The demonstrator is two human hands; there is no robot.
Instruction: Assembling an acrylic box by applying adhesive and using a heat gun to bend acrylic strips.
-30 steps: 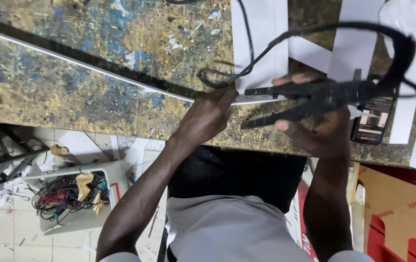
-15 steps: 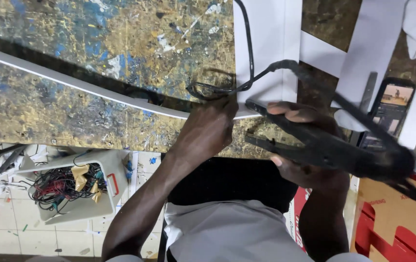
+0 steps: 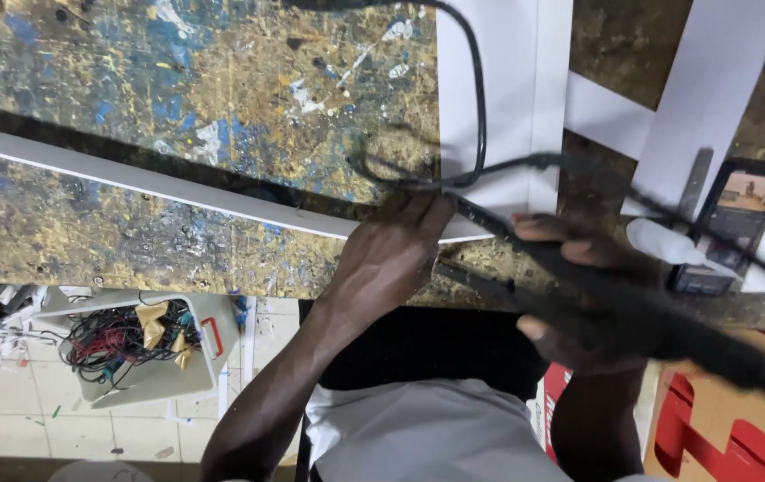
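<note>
The left hand (image 3: pixel 391 263) pressed flat on the white strip (image 3: pixel 177 192) at the paint-spattered table's (image 3: pixel 132 80) near edge. The right hand (image 3: pixel 578 303) gripped a blurred black tool (image 3: pixel 632 312), its cord (image 3: pixel 476 107) looping above. Steady holding and a clear cord would likely have helped.

My left hand (image 3: pixel 391 259) rests on the table (image 3: pixel 132 241) at its near edge, fingertips on a long strip (image 3: pixel 132 178) that runs across the table from the left. My right hand (image 3: pixel 578 303) is just to its right, holding a long tool (image 3: pixel 632 312) that reaches out to the right. A cable (image 3: pixel 476 107) lies behind both hands, over a flat panel (image 3: pixel 507 80). A phone (image 3: pixel 730 223) lies further right. Below the table on the left, a bin (image 3: pixel 132 348) of wires stands on the floor (image 3: pixel 8 411).
</note>
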